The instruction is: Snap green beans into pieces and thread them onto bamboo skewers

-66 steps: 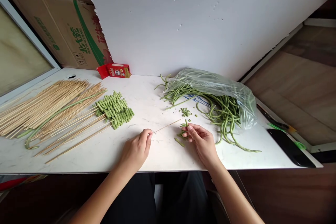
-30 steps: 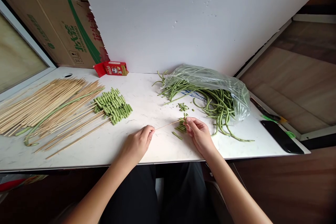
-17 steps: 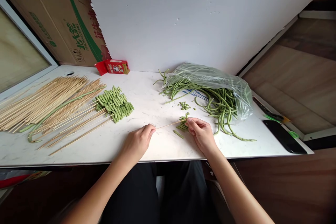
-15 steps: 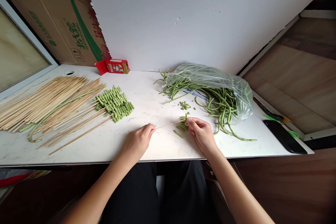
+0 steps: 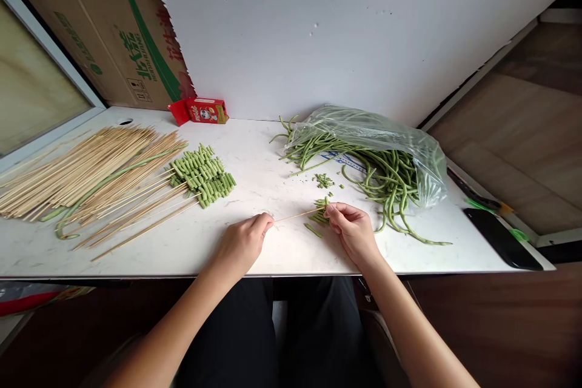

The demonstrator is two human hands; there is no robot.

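Observation:
My left hand [image 5: 243,241] pinches the near end of a thin bamboo skewer [image 5: 295,216] that points right across the white table [image 5: 268,176]. My right hand [image 5: 353,231] is closed on a short green bean piece [image 5: 325,203] right at the skewer's tip. A small heap of cut bean pieces [image 5: 318,218] lies under that tip, and one loose piece [image 5: 312,230] sits just in front of it.
A big pile of bare skewers [image 5: 77,170] lies at the left, with finished bean skewers [image 5: 202,174] beside it. A clear plastic bag of long beans [image 5: 368,154] is at the right. A red carton [image 5: 202,111], a cardboard box [image 5: 113,42] and a black phone [image 5: 502,237] are also here.
Both hands stay in about the same place; the skewer's tip has closed in on the bean piece that my right hand holds. The camera has shifted slightly.

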